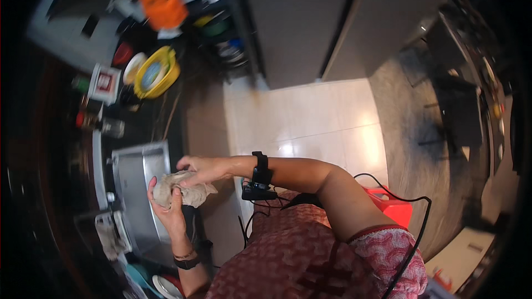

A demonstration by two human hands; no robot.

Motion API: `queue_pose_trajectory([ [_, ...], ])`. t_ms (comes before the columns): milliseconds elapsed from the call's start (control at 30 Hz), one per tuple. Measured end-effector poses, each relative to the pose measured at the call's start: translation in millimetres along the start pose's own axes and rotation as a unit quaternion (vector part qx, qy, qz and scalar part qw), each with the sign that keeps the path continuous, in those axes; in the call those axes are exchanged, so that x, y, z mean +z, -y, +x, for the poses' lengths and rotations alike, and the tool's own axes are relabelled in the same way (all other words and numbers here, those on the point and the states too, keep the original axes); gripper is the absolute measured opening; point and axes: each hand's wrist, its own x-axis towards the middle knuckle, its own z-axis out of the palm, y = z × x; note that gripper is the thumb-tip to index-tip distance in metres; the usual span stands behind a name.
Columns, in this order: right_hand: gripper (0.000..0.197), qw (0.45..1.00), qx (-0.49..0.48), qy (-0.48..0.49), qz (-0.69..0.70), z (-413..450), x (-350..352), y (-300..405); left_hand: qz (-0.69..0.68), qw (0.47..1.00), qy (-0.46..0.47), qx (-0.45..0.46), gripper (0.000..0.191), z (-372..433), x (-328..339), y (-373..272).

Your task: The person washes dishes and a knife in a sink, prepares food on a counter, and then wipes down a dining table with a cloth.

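Note:
A crumpled beige cloth (195,195) is bunched up between my two hands, over the near edge of the stainless steel sink (139,187). My left hand (169,211) grips its left side from below, with the thumb on top and the fingers around the far side. From above, my right hand (203,170) holds the cloth's upper part, its thumb pressed into the folds. A pale rounded part shows near my left fingers; whether it is cloth or something wrapped inside I cannot tell. Both wrists wear black bands.
A yellow basin (160,72) with dishes stands on the dark counter (166,116), near a glass jar (113,128) and a white box (104,84). Another cloth (108,236) hangs by the sink. A black cable (428,216) loops beside me; a red container (390,205) is behind my right arm.

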Motion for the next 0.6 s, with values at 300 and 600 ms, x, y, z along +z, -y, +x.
queue_pose_trajectory([
  [300,0.026,0.862,-0.176,-0.46,-0.118,-213.6,-133.9,26.1,0.062,0.948,0.306,0.057,0.048,33.2,231.4,-9.9],
  [600,0.024,0.562,-0.308,-0.748,0.173,-393.6,-190.3,23.2,-0.018,0.787,0.61,-0.095,0.018,15.4,454.5,-26.9],
])
